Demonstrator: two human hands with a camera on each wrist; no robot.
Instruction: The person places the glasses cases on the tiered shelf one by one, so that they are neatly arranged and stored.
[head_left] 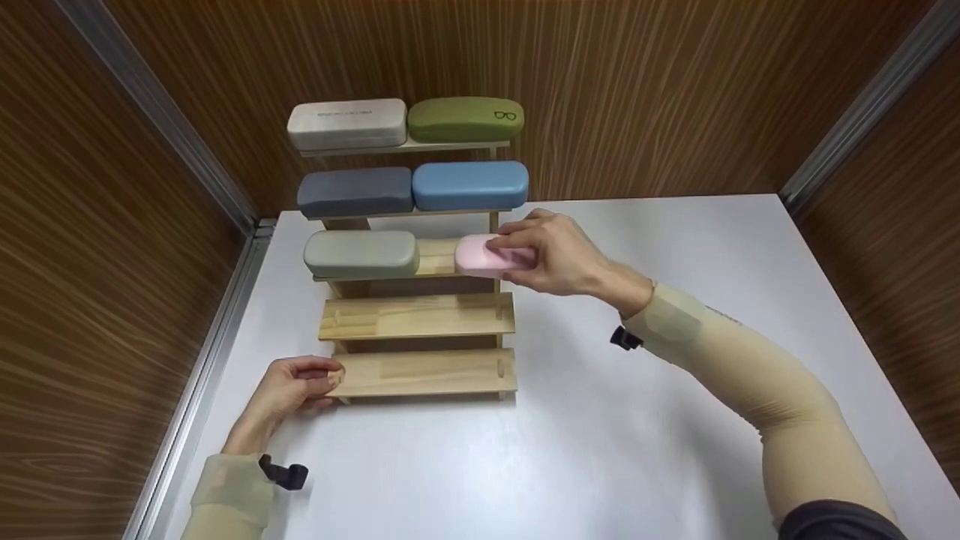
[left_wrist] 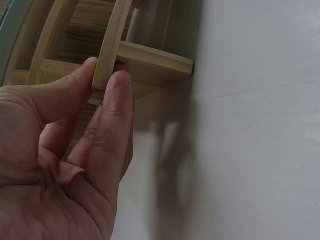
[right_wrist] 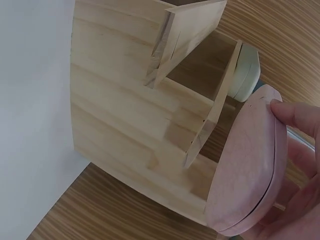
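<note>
My right hand (head_left: pixel 559 255) grips a pink glasses case (head_left: pixel 480 255) over the right end of the middle shelf. In the right wrist view the pink case (right_wrist: pixel 245 160) shows its lid seam, with my thumb along its side. A pale grey-green case (head_left: pixel 361 253) lies at the left of that same shelf. With thumb and fingers, my left hand (head_left: pixel 296 382) pinches the left end of the lowest shelf of the wooden rack (head_left: pixel 424 373). The left wrist view shows that shelf board (left_wrist: pixel 111 50) between thumb and fingertips.
On the top shelf sit a white case (head_left: pixel 347 125) and a green case (head_left: pixel 465 120). The shelf below carries a dark grey-blue case (head_left: pixel 356 192) and a light blue case (head_left: pixel 470 185). Wood-grain walls (head_left: pixel 675 90) enclose the white table (head_left: pixel 600 450) behind and at both sides.
</note>
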